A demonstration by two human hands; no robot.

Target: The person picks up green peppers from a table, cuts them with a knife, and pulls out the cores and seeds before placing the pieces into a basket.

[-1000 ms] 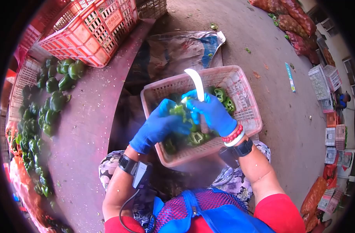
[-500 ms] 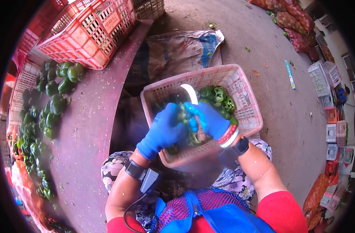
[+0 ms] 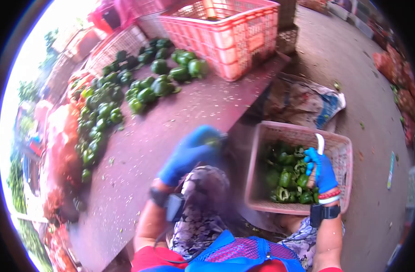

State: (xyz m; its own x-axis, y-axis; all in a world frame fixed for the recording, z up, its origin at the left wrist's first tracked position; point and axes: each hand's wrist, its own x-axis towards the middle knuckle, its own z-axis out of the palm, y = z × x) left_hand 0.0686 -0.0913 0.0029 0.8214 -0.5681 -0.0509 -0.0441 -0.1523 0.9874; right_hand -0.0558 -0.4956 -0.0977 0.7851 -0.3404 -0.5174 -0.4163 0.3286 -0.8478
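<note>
Over the basket's right side, my right hand (image 3: 323, 170), in a blue glove, is closed around the wooden handle of a knife (image 3: 320, 143) whose pale curved blade points up. Below it, cut green peppers (image 3: 287, 177) lie in the pink basket (image 3: 299, 209). My left hand (image 3: 196, 149), also gloved in blue, is over the edge of the reddish board beside my knee. Its fingers are curled and blurred around something small and greenish that I cannot make out. Whole green peppers (image 3: 146, 95) lie in groups farther back on the board (image 3: 171, 129).
A large pink crate (image 3: 225, 41) stands at the board's back edge. Orange net sacks (image 3: 62, 154) line its left side. A crumpled sack (image 3: 302, 102) lies behind the basket. More filled sacks (image 3: 398, 86) are at the far right.
The view has turned left. My left hand has left the basket and moved over the board, apart from my right hand. My right hand still holds the knife over the basket.
</note>
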